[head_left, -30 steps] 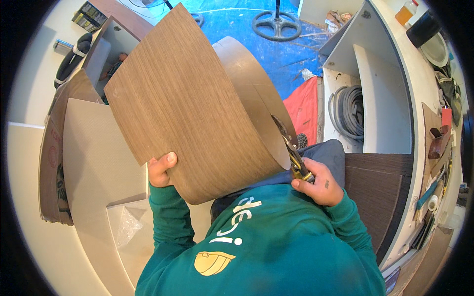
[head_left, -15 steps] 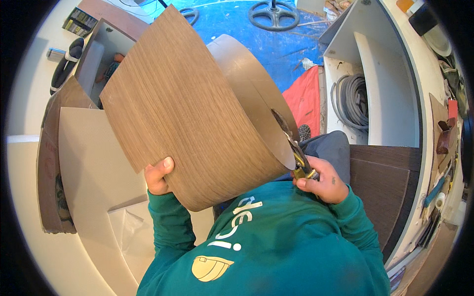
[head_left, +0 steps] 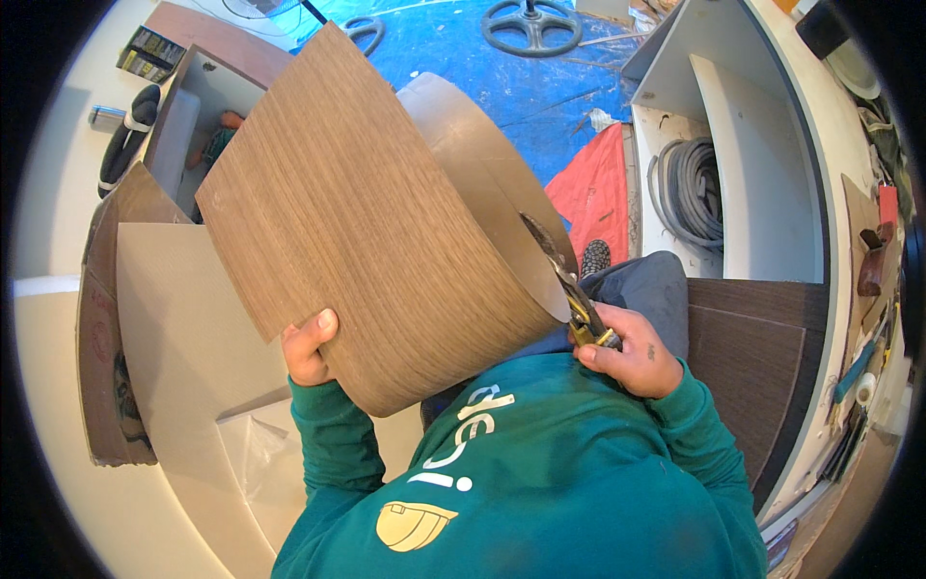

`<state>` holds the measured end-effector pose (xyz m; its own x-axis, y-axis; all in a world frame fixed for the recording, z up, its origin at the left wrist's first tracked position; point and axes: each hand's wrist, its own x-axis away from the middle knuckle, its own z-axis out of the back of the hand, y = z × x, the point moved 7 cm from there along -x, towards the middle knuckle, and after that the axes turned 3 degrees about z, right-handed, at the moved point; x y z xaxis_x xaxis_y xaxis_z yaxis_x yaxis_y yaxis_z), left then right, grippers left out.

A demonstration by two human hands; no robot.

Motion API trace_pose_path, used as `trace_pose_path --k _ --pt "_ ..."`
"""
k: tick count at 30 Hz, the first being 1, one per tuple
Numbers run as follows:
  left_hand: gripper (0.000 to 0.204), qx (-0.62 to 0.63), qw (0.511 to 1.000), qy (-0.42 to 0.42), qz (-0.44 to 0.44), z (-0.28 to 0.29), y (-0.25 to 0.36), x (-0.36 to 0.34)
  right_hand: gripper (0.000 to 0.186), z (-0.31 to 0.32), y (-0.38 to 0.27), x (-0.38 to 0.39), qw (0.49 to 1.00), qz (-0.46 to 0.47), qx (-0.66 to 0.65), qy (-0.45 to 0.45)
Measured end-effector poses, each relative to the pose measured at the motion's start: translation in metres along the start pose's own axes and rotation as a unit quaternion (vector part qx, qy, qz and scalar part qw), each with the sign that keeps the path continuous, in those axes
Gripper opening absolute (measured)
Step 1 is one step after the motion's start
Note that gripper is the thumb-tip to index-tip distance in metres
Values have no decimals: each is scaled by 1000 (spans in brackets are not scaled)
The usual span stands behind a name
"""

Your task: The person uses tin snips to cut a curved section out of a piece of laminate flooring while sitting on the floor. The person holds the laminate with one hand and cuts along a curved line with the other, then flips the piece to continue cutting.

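Note:
A curled wood-grain laminate sheet (head_left: pixel 347 222) lies across my lap and fills the middle of the view, its plain inner face turned to the right. My left hand (head_left: pixel 309 347) is closed on its lower left edge, thumb on the wood-grain face. My right hand (head_left: pixel 622 352) grips metal cutting snips with yellow-and-black handles (head_left: pixel 585 314), whose blades lie against the curl of the sheet at its right side; how far they bite is hard to tell.
Beige boards (head_left: pixel 174 309) and cardboard (head_left: pixel 111 367) lie at left, beside an open box (head_left: pixel 178 116). At right are a cabinet holding coiled hose (head_left: pixel 687 193) and a ledge of tools (head_left: pixel 858 357). Blue sheeting (head_left: pixel 535 101) covers the floor ahead, with red sheeting (head_left: pixel 590 198) and a round stand base (head_left: pixel 531 29).
The sheet, both hands and the snips have shifted slightly within the view, along with the surroundings. The snips stay against the sheet, and both grips look the same.

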<state>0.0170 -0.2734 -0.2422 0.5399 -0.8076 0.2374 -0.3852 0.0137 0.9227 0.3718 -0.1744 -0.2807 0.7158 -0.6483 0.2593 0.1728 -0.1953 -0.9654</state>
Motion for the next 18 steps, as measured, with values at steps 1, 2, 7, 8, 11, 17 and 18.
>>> trace_pose_path --k 1,2,7,8,11,17,18 --pt "82 -2 1000 0 -1 0 1 0 35 0 1 0 1000 -2 11 -1" --pt "81 -4 1000 -1 -2 1 1 0 34 0 0 -1 1000 9 21 3" --pt "75 -6 1000 10 4 6 -2 1 33 -1 6 -1 999 -14 41 7" --pt "75 1 1000 11 -1 4 -1 1 32 -1 5 -1 999 -12 42 9" --pt "75 -14 1000 6 9 8 -2 1 33 -1 4 -1 999 -8 46 13" --pt "76 -15 1000 10 13 10 -3 1 41 -2 4 -1 999 -8 40 14" --pt "76 -19 1000 11 18 12 -4 0 42 -2 4 -1 999 -7 47 13"
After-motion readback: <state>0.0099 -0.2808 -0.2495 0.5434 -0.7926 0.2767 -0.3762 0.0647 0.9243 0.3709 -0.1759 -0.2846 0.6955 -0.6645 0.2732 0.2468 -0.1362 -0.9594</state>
